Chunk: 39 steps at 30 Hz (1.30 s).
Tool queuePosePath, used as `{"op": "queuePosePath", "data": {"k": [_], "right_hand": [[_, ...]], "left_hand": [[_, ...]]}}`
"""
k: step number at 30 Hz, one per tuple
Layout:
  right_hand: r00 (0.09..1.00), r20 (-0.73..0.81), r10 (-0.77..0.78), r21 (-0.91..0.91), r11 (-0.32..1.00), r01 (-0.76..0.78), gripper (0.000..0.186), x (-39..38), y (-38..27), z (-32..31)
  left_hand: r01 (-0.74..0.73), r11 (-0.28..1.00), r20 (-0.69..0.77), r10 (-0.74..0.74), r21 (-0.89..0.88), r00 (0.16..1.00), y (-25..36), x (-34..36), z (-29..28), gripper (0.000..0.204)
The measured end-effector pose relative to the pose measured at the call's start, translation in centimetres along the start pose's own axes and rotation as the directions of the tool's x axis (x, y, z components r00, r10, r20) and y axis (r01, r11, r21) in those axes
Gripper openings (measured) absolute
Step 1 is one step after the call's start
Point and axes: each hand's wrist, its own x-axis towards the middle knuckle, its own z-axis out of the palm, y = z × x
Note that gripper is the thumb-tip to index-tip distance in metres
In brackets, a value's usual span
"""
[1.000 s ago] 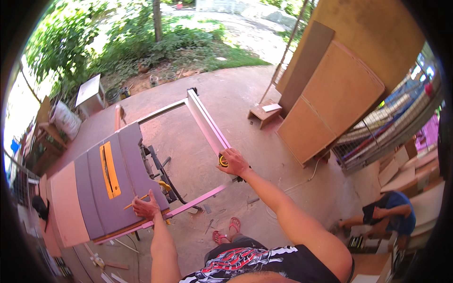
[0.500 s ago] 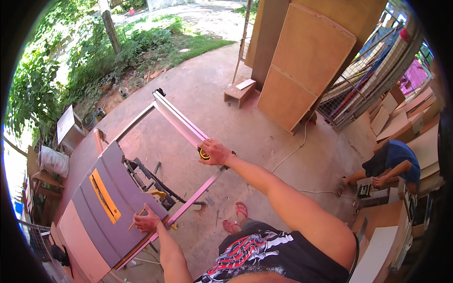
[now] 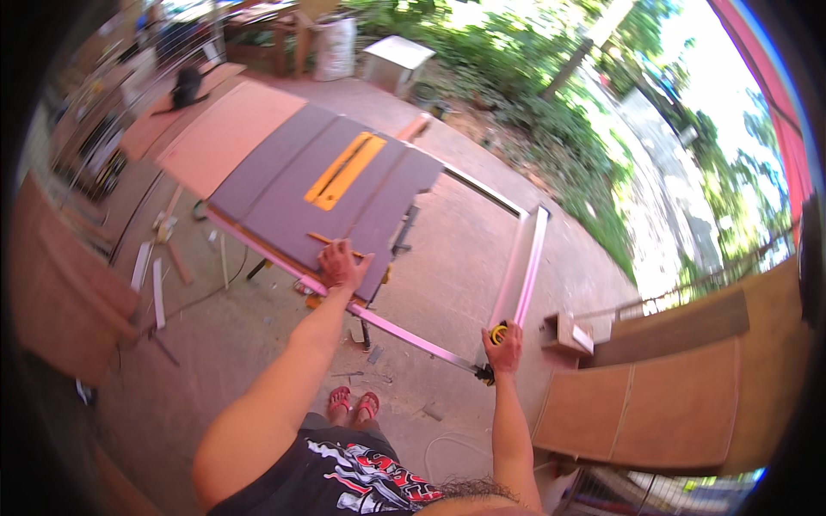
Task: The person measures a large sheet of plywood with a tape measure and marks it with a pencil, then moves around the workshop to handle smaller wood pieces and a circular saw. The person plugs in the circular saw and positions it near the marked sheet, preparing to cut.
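Pinching pencil (image 3: 321,237) w/ L grip (image 3: 342,267), end jutting left; R grip (image 3: 507,350) curled round tape meas. (image 3: 497,334), showing leftward

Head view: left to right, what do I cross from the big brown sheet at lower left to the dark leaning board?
Brown sheet → pale pink tabletop panel → left hand with pencil → right hand with tape measure → small wooden box → dark leaning board

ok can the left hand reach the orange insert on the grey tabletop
Probably yes: between the left hand and the orange insert lie only grey tabletop and the pencil it holds.
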Motion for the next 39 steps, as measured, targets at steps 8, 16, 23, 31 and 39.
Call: {"op": "queuePosePath", "data": {"k": [8,16,23,31,39], "right_hand": [[0.998,0.042,-0.047,0.025,0.999,0.046,0.058,-0.4,0.8,0.1],[0.968,0.004,-0.249,0.043,0.968,0.249,0.052,-0.3,3.3,0.8],[0.875,0.106,-0.472,0.024,0.881,0.472,0.054,-2.7,0.4,3.8],[0.507,0.326,-0.798,0.469,0.602,0.646,0.046,-14.2,-14.4,11.1],[0.128,0.607,-0.785,0.708,0.607,0.362,0.035,-25.1,-25.1,16.3]], "left_hand": [[-0.056,0.966,-0.076,0.037,-0.253,0.996,-1.9,-2.5,-3.9,0.071],[0.325,0.944,0.401,-0.279,-0.051,0.873,-15.8,-35.6,-14.8,0.075],[0.912,-0.371,0.146,-0.906,0.175,-0.397,-18.2,-71.5,-31.2,0.086],[0.811,-0.584,0.156,-0.806,-0.043,-0.571,-10.7,-79.2,-27.8,0.078],[0.918,-0.274,0.572,-0.818,-0.286,-0.066,-17.7,-72.9,-24.6,0.066]]}}
